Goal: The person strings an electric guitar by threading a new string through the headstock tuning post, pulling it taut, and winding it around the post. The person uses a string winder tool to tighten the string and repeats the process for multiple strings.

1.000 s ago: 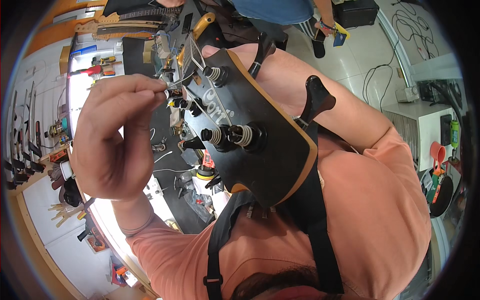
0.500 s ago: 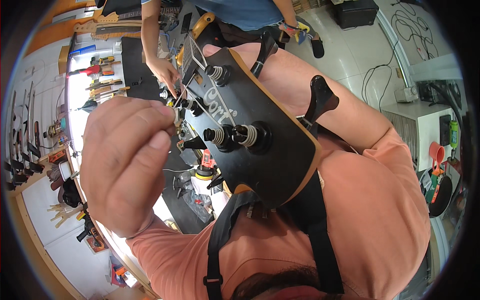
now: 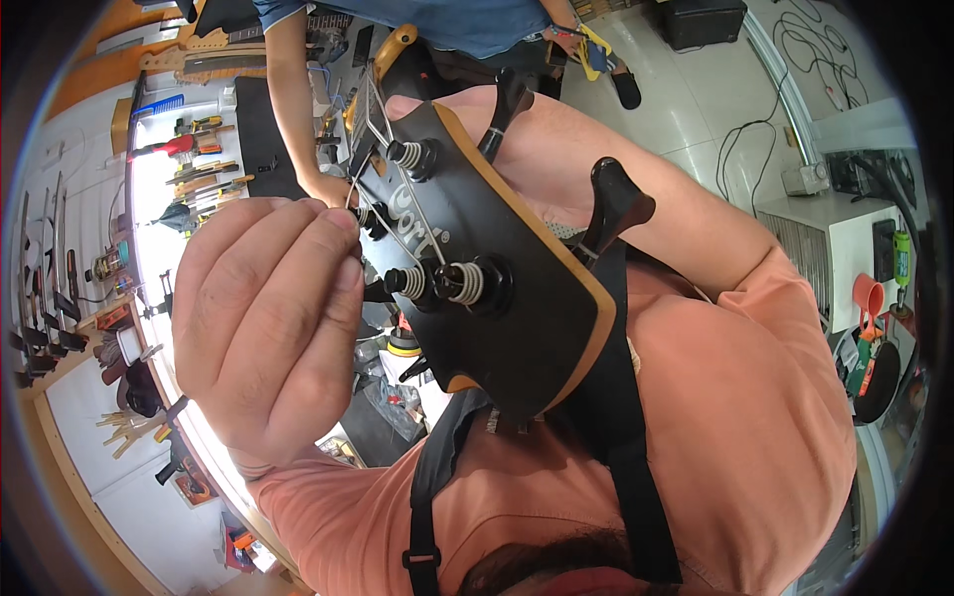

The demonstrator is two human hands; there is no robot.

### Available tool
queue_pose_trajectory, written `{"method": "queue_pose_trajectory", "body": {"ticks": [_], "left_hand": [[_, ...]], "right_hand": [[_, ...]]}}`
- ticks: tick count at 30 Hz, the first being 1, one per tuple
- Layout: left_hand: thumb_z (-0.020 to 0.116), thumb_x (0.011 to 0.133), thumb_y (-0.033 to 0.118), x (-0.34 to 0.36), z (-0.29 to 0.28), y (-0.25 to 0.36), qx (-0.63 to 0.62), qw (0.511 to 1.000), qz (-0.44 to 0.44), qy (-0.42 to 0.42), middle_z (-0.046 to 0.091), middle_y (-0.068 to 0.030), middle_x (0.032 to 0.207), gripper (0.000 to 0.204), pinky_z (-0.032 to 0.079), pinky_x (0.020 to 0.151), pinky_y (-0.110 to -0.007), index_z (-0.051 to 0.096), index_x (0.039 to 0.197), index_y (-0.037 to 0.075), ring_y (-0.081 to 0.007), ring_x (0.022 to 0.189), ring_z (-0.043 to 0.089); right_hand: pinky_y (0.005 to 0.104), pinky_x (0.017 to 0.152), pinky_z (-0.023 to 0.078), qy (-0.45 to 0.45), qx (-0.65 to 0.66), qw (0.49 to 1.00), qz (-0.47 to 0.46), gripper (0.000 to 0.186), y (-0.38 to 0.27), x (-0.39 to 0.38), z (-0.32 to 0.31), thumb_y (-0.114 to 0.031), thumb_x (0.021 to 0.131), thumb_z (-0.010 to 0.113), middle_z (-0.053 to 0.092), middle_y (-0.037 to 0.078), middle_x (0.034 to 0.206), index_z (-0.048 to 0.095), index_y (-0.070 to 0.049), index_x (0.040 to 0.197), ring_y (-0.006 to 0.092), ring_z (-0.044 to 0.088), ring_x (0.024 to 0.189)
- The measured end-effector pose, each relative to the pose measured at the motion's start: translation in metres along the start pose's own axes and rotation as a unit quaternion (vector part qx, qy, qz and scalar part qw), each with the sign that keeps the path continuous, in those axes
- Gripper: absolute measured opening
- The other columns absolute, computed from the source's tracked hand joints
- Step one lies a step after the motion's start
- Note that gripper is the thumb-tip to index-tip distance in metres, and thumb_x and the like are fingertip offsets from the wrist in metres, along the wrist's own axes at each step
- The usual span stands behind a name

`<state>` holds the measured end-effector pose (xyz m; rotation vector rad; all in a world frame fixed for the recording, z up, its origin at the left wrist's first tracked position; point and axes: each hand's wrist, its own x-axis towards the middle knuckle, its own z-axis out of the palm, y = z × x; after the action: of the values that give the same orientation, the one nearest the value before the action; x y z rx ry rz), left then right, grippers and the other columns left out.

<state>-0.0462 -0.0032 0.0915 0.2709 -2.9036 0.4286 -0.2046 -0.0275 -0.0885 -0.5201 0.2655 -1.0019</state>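
Note:
A black bass guitar headstock (image 3: 477, 343) with a pale wood edge lies tilted before me. Metal strings wind in coils on its black tuning posts, such as the nearest string coil (image 3: 467, 284). My left hand (image 3: 268, 308) pinches a thin bass string (image 3: 351, 189) by the post at the headstock's far left edge. My right hand (image 3: 537, 179) is behind the headstock and holds the neck from beneath; most of its fingers are hidden. Two black tuning keys stick out on the right, the larger tuning key (image 3: 618, 209) near my right forearm.
A co-worker in a blue shirt (image 3: 447, 25) stands opposite; one arm (image 3: 298, 129) reaches in beyond my left hand. The dark workbench (image 3: 258, 129) holds several tools at left. A white cabinet (image 3: 820, 233) stands right, cables (image 3: 755, 129) on the floor.
The headstock has shifted slightly left and turned a little. My left hand has moved slightly right, still pinching the string. The co-worker's reaching hand is now mostly hidden behind mine.

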Motion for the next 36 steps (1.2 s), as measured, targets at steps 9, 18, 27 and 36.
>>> {"method": "queue_pose_trajectory", "body": {"ticks": [9,18,27,36], "left_hand": [[0.077,0.079,-0.010,0.010,-0.010,0.004,-0.012,0.999,-0.001,-0.039,0.076,-0.0256,0.099,0.021,0.063,0.081,-0.053,0.064,0.095,-0.011,-0.0397,0.093,0.076],[0.077,0.072,-0.007,0.027,-0.009,-0.003,-0.023,0.996,-0.003,-0.083,0.074,-0.0238,0.093,0.026,0.062,0.078,-0.052,0.063,0.094,-0.012,-0.0387,0.086,0.074],[0.072,0.082,-0.019,0.037,-0.005,-0.023,-0.028,0.997,-0.016,-0.076,0.072,-0.0213,0.089,0.023,0.060,0.075,-0.039,0.067,0.102,-0.009,-0.0339,0.082,0.072],[0.073,0.085,-0.022,0.032,-0.005,-0.028,-0.076,0.993,-0.069,-0.058,0.075,-0.0194,0.095,0.025,0.060,0.081,-0.038,0.068,0.105,-0.009,-0.0277,0.089,0.074]], "right_hand": [[0.0323,0.061,0.054,-0.011,0.005,1.000,-0.007,0.021,-0.007,-0.004,0.001,-0.003,0.098,0.052,0.071,0.008,0.081,0.072,-0.002,0.104,0.0150,0.068,0.069],[0.0292,0.066,0.058,0.001,0.022,1.000,-0.008,0.025,-0.004,-0.003,0.002,-0.006,0.103,0.052,0.076,0.006,0.097,0.075,-0.002,0.113,0.0129,0.072,0.077],[0.0414,0.090,0.052,0.015,-0.016,1.000,0.001,0.028,0.001,0.000,-0.002,-0.007,0.098,0.054,0.076,0.004,0.106,0.076,-0.007,0.116,0.0146,0.070,0.102],[0.0412,0.094,0.049,0.012,-0.024,0.999,0.037,0.023,0.001,0.001,-0.010,-0.010,0.098,0.055,0.074,0.005,0.103,0.074,-0.006,0.111,0.0153,0.065,0.099]]}}
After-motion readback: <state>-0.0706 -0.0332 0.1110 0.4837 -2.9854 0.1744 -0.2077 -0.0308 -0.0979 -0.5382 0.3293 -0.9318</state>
